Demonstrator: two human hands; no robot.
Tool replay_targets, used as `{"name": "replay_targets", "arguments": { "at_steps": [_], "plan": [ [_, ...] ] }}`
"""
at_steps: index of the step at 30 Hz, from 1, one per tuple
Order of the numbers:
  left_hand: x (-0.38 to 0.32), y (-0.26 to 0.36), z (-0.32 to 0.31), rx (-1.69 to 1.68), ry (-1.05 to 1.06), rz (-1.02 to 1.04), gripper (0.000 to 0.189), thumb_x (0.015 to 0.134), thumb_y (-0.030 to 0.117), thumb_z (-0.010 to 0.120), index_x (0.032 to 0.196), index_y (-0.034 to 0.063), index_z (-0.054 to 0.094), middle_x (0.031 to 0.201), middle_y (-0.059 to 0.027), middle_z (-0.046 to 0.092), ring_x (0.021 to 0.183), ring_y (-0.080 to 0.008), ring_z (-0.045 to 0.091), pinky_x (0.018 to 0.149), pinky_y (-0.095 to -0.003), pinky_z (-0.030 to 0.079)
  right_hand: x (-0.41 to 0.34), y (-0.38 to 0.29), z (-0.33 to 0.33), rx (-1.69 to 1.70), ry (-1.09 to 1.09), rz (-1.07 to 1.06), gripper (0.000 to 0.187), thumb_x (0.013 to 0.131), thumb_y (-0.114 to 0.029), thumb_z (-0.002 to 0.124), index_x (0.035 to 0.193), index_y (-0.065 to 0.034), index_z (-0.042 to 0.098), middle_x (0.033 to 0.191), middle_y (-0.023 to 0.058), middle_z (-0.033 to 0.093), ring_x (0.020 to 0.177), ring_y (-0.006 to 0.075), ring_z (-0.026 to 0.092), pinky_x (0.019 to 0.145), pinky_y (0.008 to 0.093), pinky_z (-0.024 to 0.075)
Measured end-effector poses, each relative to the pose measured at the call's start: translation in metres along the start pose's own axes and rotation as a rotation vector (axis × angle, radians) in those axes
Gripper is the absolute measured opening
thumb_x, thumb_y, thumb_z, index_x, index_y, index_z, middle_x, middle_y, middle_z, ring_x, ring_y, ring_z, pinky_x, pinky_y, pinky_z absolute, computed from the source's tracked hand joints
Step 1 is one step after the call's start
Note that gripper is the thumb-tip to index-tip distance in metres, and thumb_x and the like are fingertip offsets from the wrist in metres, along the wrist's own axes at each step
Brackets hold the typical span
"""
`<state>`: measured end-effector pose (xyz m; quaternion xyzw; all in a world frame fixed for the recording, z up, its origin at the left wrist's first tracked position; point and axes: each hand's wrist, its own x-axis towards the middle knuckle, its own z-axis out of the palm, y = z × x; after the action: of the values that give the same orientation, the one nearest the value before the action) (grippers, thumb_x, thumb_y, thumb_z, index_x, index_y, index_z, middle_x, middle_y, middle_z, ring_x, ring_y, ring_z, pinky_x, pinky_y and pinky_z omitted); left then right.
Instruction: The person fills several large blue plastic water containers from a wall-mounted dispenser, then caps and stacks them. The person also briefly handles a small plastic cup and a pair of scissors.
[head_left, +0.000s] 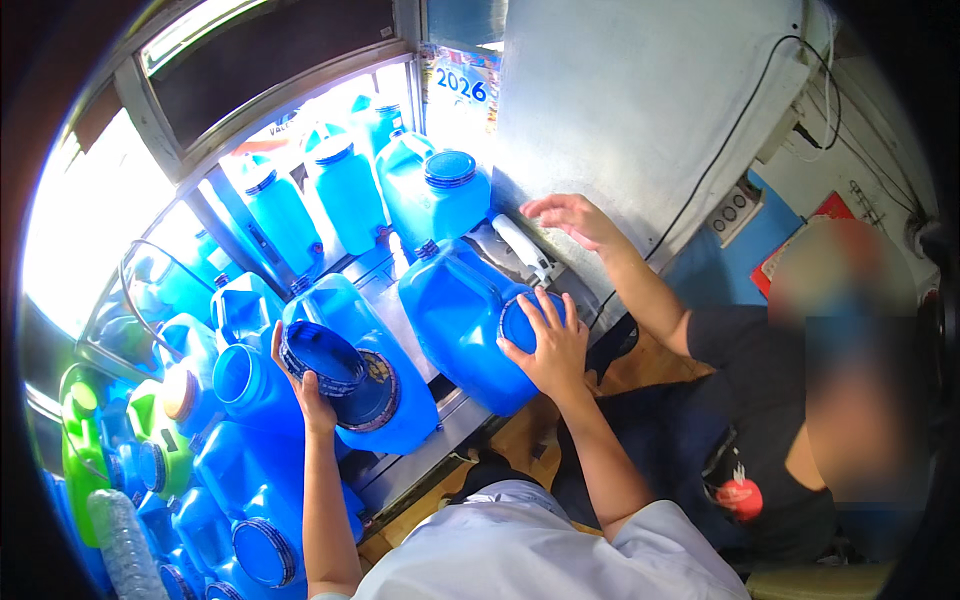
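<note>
My left hand (309, 386) grips a large blue screw cap (322, 358) by its side, with the hollow inside showing. Below and right of that cap, a blue plastic water jug (375, 322) has another round cap (371, 394) at its wide mouth. My right hand (551, 345) rests with spread fingers on the round lid (525, 322) of a second blue jug (457, 300), which stands near the counter's edge. Just left of my left hand, a blue container (236, 379) shows an uncovered wide mouth.
Several blue jugs (337, 187) line the window side; more blue and green containers (82, 435) crowd the left. A white dispenser tap or handle (521, 244) lies beyond the right jug. A person in a dark shirt (739, 382) sits at right, one hand (574, 217) raised near the white wall panel.
</note>
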<state>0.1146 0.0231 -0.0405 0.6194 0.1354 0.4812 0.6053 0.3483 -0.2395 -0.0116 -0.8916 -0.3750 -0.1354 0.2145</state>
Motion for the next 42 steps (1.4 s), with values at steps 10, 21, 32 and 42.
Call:
{"name": "replay_targets", "arguments": {
  "at_steps": [10,21,32,42],
  "plan": [
    [-0.009,-0.016,-0.024,-0.104,0.045,-0.125,0.086,0.089,0.054,0.058,0.151,0.0093,0.019,0.137,-0.0112,0.045,0.121,-0.0233,0.05,0.105,-0.0394,0.04,0.19,-0.072,-0.003,0.214,-0.325,-0.111,0.102,0.078,-0.041,0.074,0.153,-0.0093,0.014,0.107,0.0249,0.066,0.097,0.0389,0.066,0.086,0.0464,0.0519],
    [-0.009,-0.013,-0.03,-0.067,0.079,-0.139,0.096,0.08,0.057,0.067,0.149,0.0123,0.019,0.138,-0.0135,0.043,0.12,-0.0258,0.05,0.102,-0.0411,0.041,0.288,-0.124,0.035,0.228,-0.577,0.046,0.104,0.083,-0.038,0.071,0.156,-0.0169,0.0,0.072,0.0112,0.066,0.053,0.0185,0.061,0.05,0.034,0.0539],
    [-0.047,0.017,-0.005,0.43,0.16,0.141,0.106,0.056,0.055,0.089,0.131,0.0183,0.024,0.143,-0.0268,0.031,0.134,-0.0419,0.036,0.11,-0.0525,0.032,0.361,-0.13,0.093,0.322,-0.78,-0.023,0.098,0.083,-0.027,0.073,0.156,-0.0159,0.007,0.094,0.017,0.069,0.061,0.0184,0.066,0.057,0.0329,0.0568],
    [-0.068,0.001,0.008,0.518,0.126,0.025,0.111,0.055,0.042,0.091,0.137,0.0169,0.021,0.144,-0.0313,0.024,0.134,-0.0442,0.034,0.107,-0.0532,0.036,0.512,-0.146,0.213,0.261,-0.77,0.197,0.103,0.087,-0.013,0.066,0.153,-0.0281,-0.011,0.078,0.0172,0.065,0.051,0.0193,0.058,0.05,0.0371,0.0537]
  ]
}}
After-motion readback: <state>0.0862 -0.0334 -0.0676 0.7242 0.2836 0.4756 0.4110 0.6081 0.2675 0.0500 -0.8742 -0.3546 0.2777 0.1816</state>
